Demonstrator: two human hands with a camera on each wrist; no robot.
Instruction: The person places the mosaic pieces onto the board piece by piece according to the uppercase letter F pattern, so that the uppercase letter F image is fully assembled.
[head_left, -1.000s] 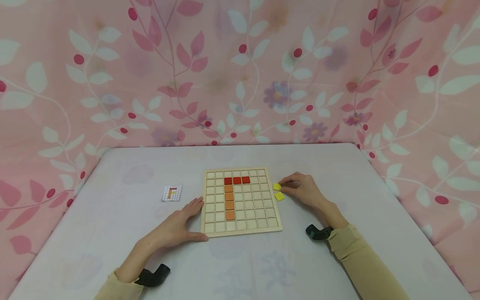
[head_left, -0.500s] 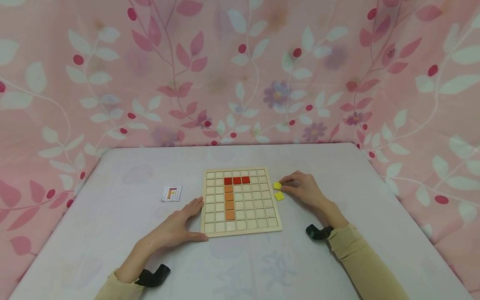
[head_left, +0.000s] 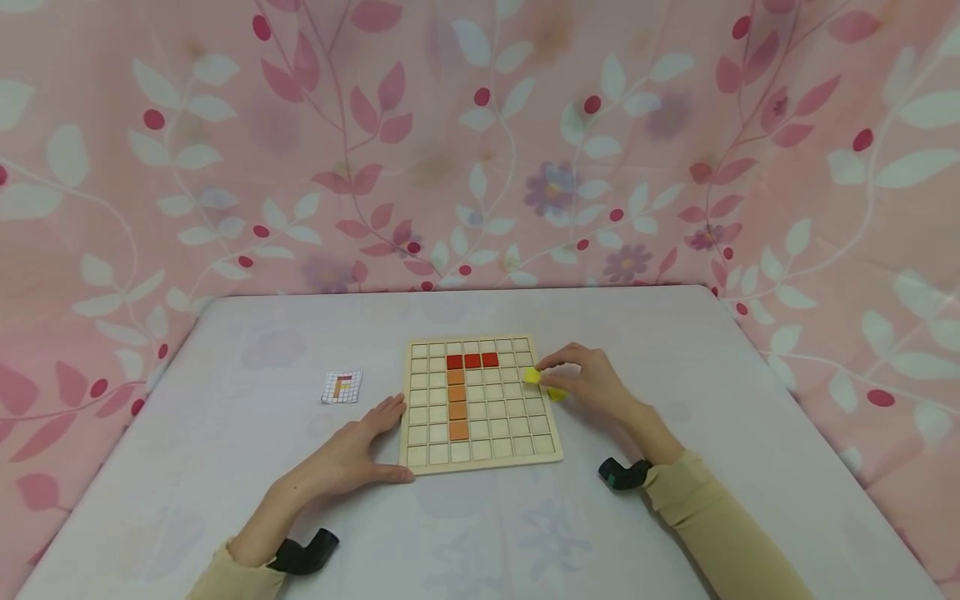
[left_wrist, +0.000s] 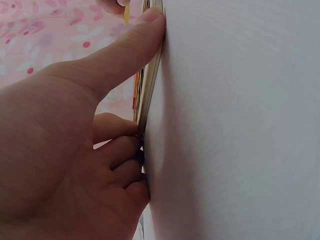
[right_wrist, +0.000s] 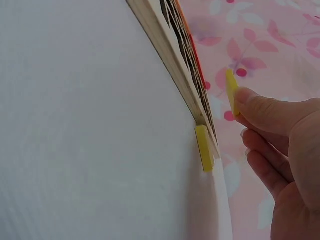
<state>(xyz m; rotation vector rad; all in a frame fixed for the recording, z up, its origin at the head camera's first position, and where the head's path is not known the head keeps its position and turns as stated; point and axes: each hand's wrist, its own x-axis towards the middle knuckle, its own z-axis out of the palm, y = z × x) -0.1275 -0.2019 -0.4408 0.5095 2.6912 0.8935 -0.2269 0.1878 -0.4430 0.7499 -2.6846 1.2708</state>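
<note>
A wooden grid board (head_left: pixel 497 429) lies mid-table, with three red tiles (head_left: pixel 472 361) in a row and a column of several orange tiles (head_left: pixel 457 411) below the leftmost red one. My left hand (head_left: pixel 341 454) rests at the board's left edge and near corner, thumb and fingertips touching the frame. Above the board's right edge, my right hand (head_left: pixel 596 383) pinches a yellow tile (right_wrist: pixel 231 90) between thumb and finger, lifted off the table. A second yellow tile (right_wrist: pixel 204 148) lies on the table against the board's right side, partly covered by the right hand in the head view.
A small pattern card (head_left: pixel 342 387) with a coloured grid lies left of the board. The white-covered table (head_left: pixel 262 342) backs onto a pink floral curtain (head_left: pixel 450 167). Black wrist devices (head_left: pixel 306 552) are on both wrists.
My right hand has lifted one yellow tile from the table and carried it left, over the board's right edge. The left hand keeps its place on the board.
</note>
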